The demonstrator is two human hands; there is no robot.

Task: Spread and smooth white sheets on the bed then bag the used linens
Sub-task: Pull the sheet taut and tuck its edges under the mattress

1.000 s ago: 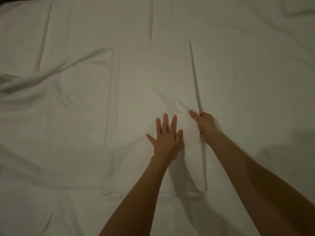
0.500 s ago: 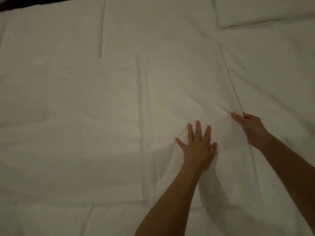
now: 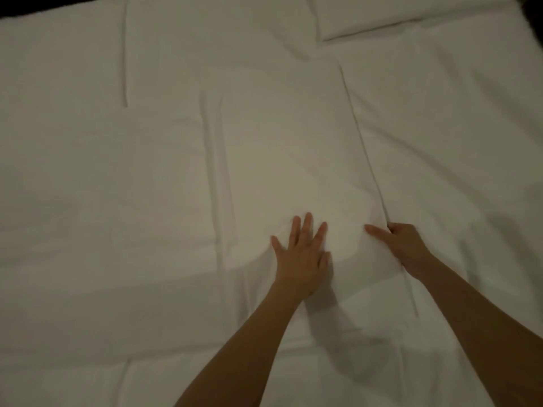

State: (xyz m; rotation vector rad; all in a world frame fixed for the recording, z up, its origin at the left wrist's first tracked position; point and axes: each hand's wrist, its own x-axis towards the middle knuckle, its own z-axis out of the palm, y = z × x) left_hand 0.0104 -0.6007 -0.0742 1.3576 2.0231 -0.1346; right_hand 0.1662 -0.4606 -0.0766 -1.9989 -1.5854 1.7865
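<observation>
1. Forearms come in from the bottom edge, both yours and both bare, and reach up over the white sheet (image 3: 147,201) that covers nearly the whole view.
2. Your left hand (image 3: 302,254) lies flat on the sheet, palm down, its fingers straight and fanned apart and the thumb out to the left; it presses the cloth and grips nothing.
3. Your right hand (image 3: 407,245) rests just to the right of the left, apart from it. Its thumb lies straight on top of the cloth, pointing left, and its fingers curl at the raised fold edge (image 3: 367,157); the hand seems to pinch that edge, though the fingertips are hidden under the fold.
4. Between your two hands the cloth puffs up into a soft, pale bulge.
5. The fold edge runs as a thin straight ridge from beside your right wrist up and slightly left, away from you. A wider, softer crease (image 3: 217,171) runs roughly alongside it further to the left, and a short narrow crease (image 3: 125,60) sits toward the far left.
6. At the far right a pillow (image 3: 382,13) in a white cover lies on the bed.
7. A dark strip (image 3: 44,7) shows beyond the bed at the far left corner.
8. No brand, label or writing can be read on any of the linen.
</observation>
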